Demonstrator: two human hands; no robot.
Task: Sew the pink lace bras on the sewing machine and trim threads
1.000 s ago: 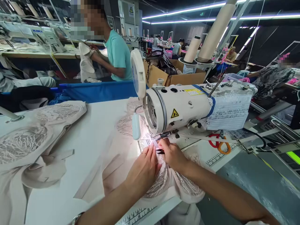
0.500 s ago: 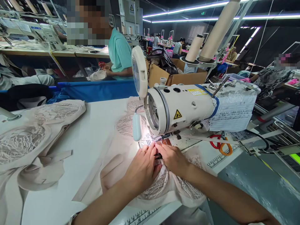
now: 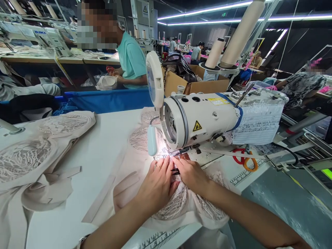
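A beige lace bra (image 3: 178, 204) lies on the white table under a white sewing machine (image 3: 204, 112). My left hand (image 3: 158, 183), with a ring on one finger, presses the fabric just in front of the lit needle area, its fingers together. From the other side, my right hand (image 3: 190, 174) is closed on the same fabric, fingertips almost touching those of my left. A small dark piece (image 3: 175, 171) shows between the hands; its kind is unclear. The needle is hidden. A narrow beige strip (image 3: 220, 152) runs in from the right toward the machine's foot.
More beige lace pieces (image 3: 28, 152) lie at the left. Red-and-orange-handled scissors (image 3: 249, 162) rest right of the machine. A pale blue lamp (image 3: 152, 140) hangs by the needle. Thread cones (image 3: 215, 53) and a cardboard box (image 3: 207, 86) stand behind. A co-worker (image 3: 132, 57) sits across.
My hands stay almost in place on the fabric at the needle area. The co-worker across has shifted slightly, and the cream piece in their hands has turned.
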